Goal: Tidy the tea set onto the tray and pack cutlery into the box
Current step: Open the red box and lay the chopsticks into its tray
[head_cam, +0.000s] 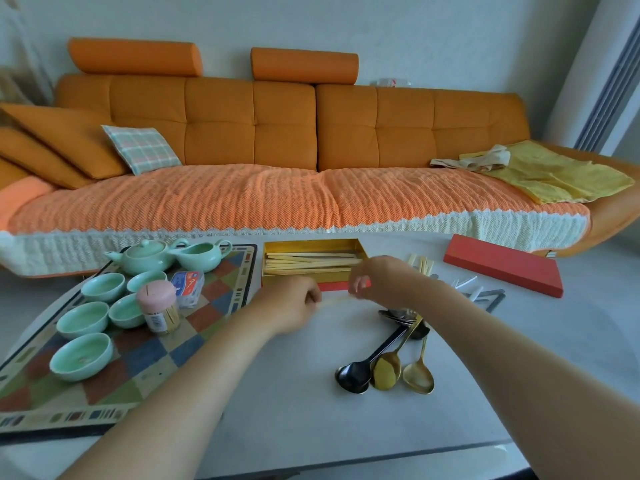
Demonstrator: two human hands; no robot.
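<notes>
A gold-lined box (360, 245) with a red outside sits at the table's far side and holds several pale chopsticks (308, 263). Just in front of it, my left hand (294, 304) and my right hand (377, 278) each grip one end of a pale chopstick (334, 300), which is blurred and lies level between them. Black and gold spoons (384, 367) lie fanned out on the table below my right hand. On the checkered tray (145, 372) at the left stand a green teapot (145, 254), a green pitcher (201, 256) and several green cups (83, 355).
A pink-lidded toothpick jar (159, 308) and a small card packet (187, 287) also stand on the tray. The red box lid (502, 266) lies at the far right. Small pale forks (422, 265) and white pieces (467, 284) lie behind my right wrist. An orange sofa (277, 133) runs behind the table.
</notes>
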